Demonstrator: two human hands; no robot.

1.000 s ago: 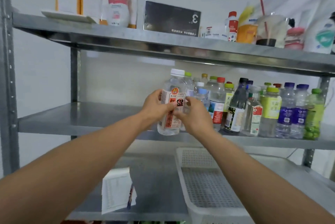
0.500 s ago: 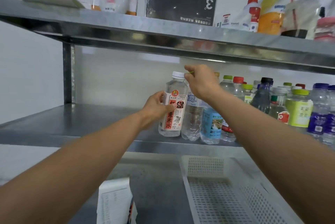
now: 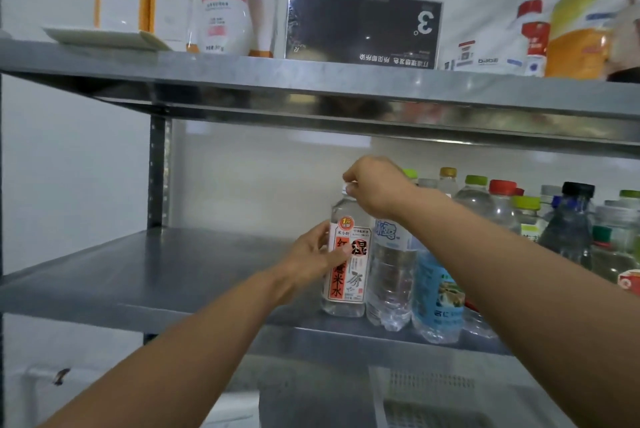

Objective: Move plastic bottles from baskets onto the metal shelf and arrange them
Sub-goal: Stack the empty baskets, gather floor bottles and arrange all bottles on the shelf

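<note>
Two hands grip the upright bottle (image 3: pixel 346 265) (left hand (image 3: pixel 311 259) label, right hand (image 3: pixel 377 185) cap).

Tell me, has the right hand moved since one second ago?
Yes. The right hand rose from the label of the red-label bottle to its cap, just under the upper shelf; the left hand holds the label side.
</note>
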